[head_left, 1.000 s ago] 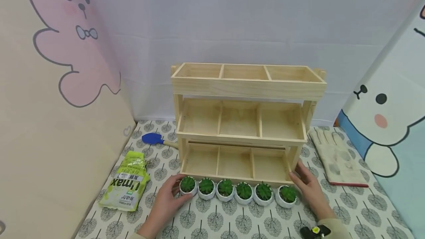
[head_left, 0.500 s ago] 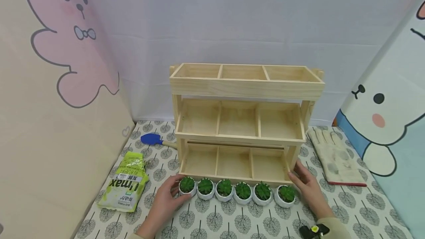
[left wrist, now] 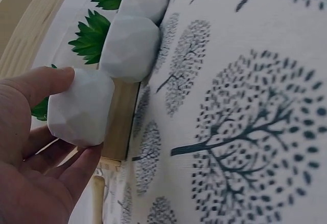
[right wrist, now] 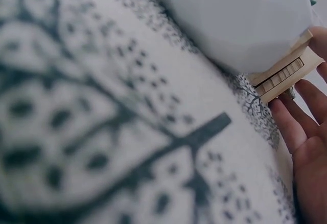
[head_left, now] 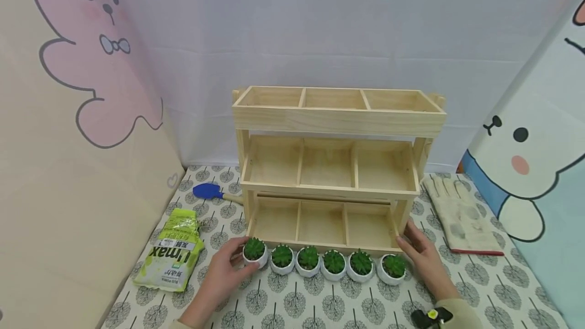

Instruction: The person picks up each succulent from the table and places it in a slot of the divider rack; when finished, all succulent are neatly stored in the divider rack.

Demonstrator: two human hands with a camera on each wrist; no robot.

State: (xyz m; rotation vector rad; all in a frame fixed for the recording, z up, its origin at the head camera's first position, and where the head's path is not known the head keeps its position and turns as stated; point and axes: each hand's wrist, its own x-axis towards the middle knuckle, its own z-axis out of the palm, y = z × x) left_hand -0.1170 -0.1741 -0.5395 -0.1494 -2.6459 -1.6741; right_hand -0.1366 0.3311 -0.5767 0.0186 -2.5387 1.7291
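Note:
In the head view my left hand (head_left: pixel 224 270) holds the leftmost potted succulent (head_left: pixel 255 250), thumb and fingers on opposite sides of its white faceted pot (left wrist: pixel 82 106). In the left wrist view that pot stands apart from its neighbour. Several more potted succulents (head_left: pixel 308 259) form a row before a three-tier wooden plant stand (head_left: pixel 338 123). My right hand (head_left: pixel 425 258) grips the stand's lower right corner, thumb at the front and fingers at the side. A white pot (right wrist: pixel 240 19) fills the top of the right wrist view, near those fingers.
Left of the stand lie a green-and-white bag (head_left: pixel 171 255) and a blue-headed trowel (head_left: pixel 207 191), its handle partly behind the stand. A pair of whitish work gloves (head_left: pixel 461 217) lies on the right. A tree-patterned cloth (head_left: pixel 294 303) covers the table.
My left hand has drawn the leftmost potted succulent slightly up and to the left, widening its gap from the row. My right hand stays at the stand's corner.

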